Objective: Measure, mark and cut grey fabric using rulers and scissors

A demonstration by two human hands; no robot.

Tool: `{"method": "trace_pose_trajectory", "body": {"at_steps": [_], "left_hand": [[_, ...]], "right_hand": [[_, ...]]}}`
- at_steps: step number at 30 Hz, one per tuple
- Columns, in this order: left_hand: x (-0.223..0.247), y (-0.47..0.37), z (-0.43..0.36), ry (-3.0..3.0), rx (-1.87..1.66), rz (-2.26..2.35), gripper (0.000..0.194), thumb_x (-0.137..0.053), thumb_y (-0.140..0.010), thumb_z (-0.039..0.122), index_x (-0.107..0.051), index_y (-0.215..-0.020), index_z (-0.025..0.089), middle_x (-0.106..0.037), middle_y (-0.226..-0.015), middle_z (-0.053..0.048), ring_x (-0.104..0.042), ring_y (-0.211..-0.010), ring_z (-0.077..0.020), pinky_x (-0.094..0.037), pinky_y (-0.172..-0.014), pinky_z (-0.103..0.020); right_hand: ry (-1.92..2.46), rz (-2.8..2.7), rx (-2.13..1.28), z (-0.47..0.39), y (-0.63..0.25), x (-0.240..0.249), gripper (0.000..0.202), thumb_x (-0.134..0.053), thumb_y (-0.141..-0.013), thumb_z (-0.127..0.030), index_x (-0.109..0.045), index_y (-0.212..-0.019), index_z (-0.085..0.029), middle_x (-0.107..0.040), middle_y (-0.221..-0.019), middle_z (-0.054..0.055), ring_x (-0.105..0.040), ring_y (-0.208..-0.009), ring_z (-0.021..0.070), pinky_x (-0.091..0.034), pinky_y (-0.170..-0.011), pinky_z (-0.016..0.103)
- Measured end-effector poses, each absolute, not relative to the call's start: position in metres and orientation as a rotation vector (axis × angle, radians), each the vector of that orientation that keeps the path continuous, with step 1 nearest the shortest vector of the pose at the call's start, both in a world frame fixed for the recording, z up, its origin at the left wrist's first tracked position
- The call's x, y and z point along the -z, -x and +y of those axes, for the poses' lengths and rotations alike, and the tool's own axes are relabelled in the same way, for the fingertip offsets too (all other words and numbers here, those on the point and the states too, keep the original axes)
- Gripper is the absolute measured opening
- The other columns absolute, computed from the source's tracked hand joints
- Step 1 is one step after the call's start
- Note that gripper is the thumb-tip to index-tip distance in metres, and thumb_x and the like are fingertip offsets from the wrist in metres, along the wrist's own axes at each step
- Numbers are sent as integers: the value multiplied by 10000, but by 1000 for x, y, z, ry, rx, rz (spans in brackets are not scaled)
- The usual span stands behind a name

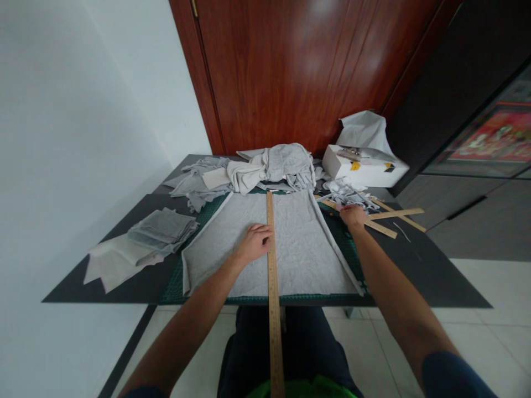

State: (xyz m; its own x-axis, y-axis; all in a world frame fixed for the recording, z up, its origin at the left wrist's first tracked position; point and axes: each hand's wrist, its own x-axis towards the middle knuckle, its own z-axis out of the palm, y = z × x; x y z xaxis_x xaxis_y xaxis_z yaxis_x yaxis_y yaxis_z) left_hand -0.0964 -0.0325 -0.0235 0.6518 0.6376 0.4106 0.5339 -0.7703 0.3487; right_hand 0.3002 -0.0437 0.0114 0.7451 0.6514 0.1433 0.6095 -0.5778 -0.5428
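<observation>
A grey fabric panel (307, 249) with rolled side edges lies flat over a green cutting mat (174, 284). Down its middle runs a long wooden ruler (272, 276), which extends past the table's front edge. My left hand (255, 243) rests on the fabric left of the ruler, its fingertips touching the ruler and its fingers curled round. Right of the panel, my right hand (352, 215) is closed beside the scraps and shorter wooden rulers (384, 228); whatever it holds is too small to make out.
Folded grey cloth (160, 232) lies on the left of the dark table (440, 276). Heaped fabric (286, 166) lines the back. A white box (360, 168) stands at the back right, near thin fabric scraps (346, 190). Behind is a wooden door (290, 72).
</observation>
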Motion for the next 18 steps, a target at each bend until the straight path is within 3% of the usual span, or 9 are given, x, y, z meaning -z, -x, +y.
{"method": "trace_pose_trajectory", "body": {"at_steps": [4, 7, 12, 15, 18], "left_hand": [[20, 96, -34, -2663, -761, 952, 312, -635, -890, 85, -827, -1045, 275, -794, -1264, -19, -698, -1190, -240, -542, -1066, -430], [17, 95, -33, -2669, -738, 940, 302, -631, -887, 79, -825, -1021, 268, -796, -1256, -20, -704, -1180, -237, -538, -1073, -427], [11, 90, -33, -2694, -647, 980, 278, -643, -866, 56, -814, -973, 247, -801, -1219, -28, -718, -1151, -234, -532, -1080, -400], [7, 88, -35, -2661, -688, 1113, 242, -700, -871, 113, -800, -1060, 226, -789, -1242, -62, -701, -1186, -259, -523, -1102, -415], [5, 89, -36, -2616, -679, 1305, 160, -649, -942, 172, -795, -1006, 190, -799, -1131, -103, -708, -1133, -279, -539, -1068, -439]], "right_hand": [[2386, -956, -92, -47, -297, -16, 353, -759, -860, -396, -805, -1058, -108, -789, -1118, 238, -746, -1108, 362, -567, -919, 392], [2382, -996, -49, -54, -282, -24, 391, -706, -897, -336, -773, -1185, -80, -782, -1147, 251, -748, -1091, 355, -564, -893, 378], [2304, -1392, -48, -70, -208, -33, 271, -567, -937, -159, -791, -1083, -113, -807, -1074, 198, -764, -1030, 288, -545, -873, 304], [2235, -1656, -259, -78, -145, -32, 246, -595, -943, -189, -787, -1091, -145, -820, -1070, 167, -778, -1004, 257, -546, -840, 275], [2181, -1766, -356, -86, -92, -30, 200, -643, -932, -221, -775, -1063, -147, -820, -1069, 168, -779, -1016, 247, -545, -832, 264]]}}
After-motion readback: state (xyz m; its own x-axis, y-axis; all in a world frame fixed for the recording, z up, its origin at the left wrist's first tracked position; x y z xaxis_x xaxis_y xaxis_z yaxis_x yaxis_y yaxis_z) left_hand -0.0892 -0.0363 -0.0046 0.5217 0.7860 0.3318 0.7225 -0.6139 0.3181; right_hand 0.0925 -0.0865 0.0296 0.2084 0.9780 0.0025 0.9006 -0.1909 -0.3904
